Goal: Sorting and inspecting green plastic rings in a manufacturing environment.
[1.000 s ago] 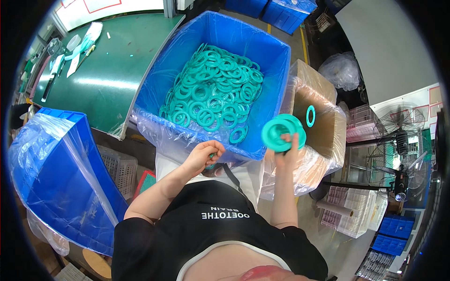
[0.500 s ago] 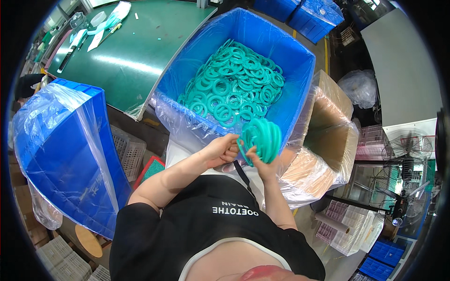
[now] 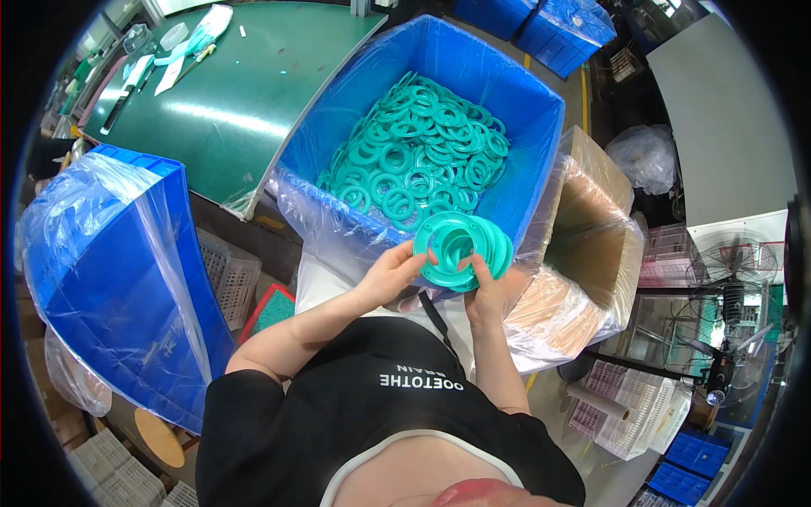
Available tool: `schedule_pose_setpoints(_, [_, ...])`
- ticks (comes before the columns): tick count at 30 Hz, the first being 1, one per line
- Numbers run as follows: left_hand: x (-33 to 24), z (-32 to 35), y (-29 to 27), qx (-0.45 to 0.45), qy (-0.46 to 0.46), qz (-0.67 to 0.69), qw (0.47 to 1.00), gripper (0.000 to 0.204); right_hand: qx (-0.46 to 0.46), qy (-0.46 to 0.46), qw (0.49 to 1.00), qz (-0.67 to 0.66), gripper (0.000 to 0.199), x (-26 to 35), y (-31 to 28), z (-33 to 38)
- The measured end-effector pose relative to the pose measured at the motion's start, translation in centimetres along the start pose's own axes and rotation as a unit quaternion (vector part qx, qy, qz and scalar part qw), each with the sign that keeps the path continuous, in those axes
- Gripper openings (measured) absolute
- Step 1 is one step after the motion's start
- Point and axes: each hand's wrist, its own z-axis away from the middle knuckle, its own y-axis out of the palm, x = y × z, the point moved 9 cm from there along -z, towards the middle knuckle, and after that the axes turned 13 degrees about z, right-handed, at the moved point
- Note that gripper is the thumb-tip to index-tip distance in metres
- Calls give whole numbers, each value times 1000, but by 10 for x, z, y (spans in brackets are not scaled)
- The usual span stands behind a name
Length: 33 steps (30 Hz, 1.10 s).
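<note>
So, going from the left: we've got a big blue bin lined with clear plastic, tipped on its side next to us, and behind it a green desk with a few small tools and bits along its far edge. Between that bin and our body sits a white mesh crate with a red-edged green tray beside it.

Dead centre is another blue bin, plastic-lined too, heaped with teal rings. Right at its near rim we're holding a stack of teal rings with both hands. Our left hand grips the stack's left edge, fingers closed on it. Our right hand is clamped on the lower right side, with a finger poking up into the centre hole.

Further right there's a cardboard box lined with clear plastic, just beside the middle bin. Past that, a floor fan, some white crates down low, and more blue bins at the top.
</note>
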Motion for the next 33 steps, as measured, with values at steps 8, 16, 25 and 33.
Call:
schedule_pose_setpoints(8, [-10, -2, -5, -24, -91, 65, 994, 46, 116, 46, 990, 65, 35, -5, 14, 2])
schedule_pose_setpoints(16, [-14, -6, -1, 80, -78, -134, 985, 22, 153, 30, 981, 116, 35, 6, 24, 12])
schedule_pose_setpoints(25, [-64, 1, 9, -21, 297, -416, 860, 21, 160, 17, 980, 115, 31, 2, 14, 11])
schedule_pose_setpoints(33, [-19, -24, -23, -28, -68, 133, 988, 14, -72, -20, 927, -368, 24, 62, -103, -28])
